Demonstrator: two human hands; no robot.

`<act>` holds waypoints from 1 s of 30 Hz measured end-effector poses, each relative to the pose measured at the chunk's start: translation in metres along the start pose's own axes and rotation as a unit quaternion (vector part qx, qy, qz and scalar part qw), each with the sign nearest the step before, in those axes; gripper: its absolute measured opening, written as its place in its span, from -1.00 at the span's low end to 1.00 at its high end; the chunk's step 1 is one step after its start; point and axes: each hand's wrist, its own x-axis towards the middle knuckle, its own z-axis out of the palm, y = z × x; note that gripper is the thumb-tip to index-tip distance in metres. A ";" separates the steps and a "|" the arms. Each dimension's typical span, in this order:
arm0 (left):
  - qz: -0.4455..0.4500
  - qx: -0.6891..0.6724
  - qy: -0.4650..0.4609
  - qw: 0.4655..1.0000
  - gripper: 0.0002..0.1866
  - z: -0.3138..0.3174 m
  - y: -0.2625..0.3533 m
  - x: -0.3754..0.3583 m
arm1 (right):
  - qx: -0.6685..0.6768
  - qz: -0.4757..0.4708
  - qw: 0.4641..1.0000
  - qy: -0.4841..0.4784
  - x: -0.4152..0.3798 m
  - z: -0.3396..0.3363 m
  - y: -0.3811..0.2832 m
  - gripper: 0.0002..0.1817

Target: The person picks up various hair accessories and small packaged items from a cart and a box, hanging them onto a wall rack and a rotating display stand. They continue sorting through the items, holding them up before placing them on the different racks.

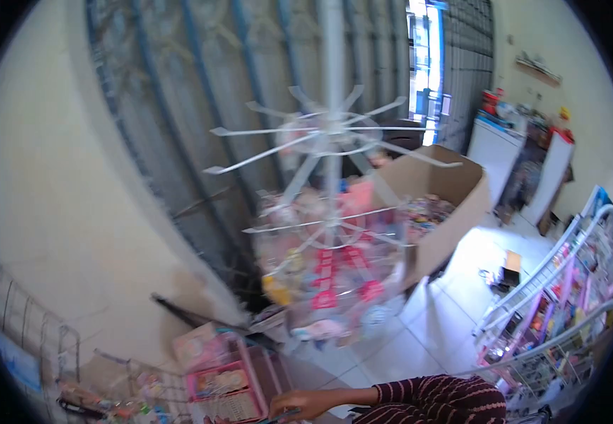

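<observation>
R hand (302,404), btm ctr, is gripping thin greyish item (282,415), fingers part-curled, & sitting nr pink compartmented tray (255,381), btm L of ctr.

Spoked stand (333,128) blocking ahead, passable floor (455,297) rightward

Right hand (301,404), striped sleeve (430,399), at bottom centre, fingers closed on a thin blue-grey item (283,415), too blurred to identify. Pink compartmented tray (255,385) just beside the hand, small goods inside. White spoked display stand (333,127) stands upright mid-view, plastic-wrapped goods (326,279) around its lower part. Behind it, grey folding gate (243,63). Open cardboard box (455,233) right of stand, colourful packets (426,212) inside. White wire rack (529,278) far right, loaded with goods. White tiled floor (419,318) between.
</observation>
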 end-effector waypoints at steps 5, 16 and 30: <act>-0.010 -0.028 -0.158 0.987 -0.67 0.069 -0.002 -0.111 | -0.089 0.043 0.991 0.088 -0.117 -0.049 -0.036 -0.80; -0.097 -0.185 -0.411 0.887 -0.66 0.214 -0.005 -0.258 | -0.255 0.191 0.783 0.535 -0.327 -0.140 -0.137 -0.83; -0.144 -0.094 -0.347 0.922 -0.71 0.413 -0.096 -0.258 | -0.266 0.198 0.770 0.545 -0.372 -0.332 -0.138 -0.89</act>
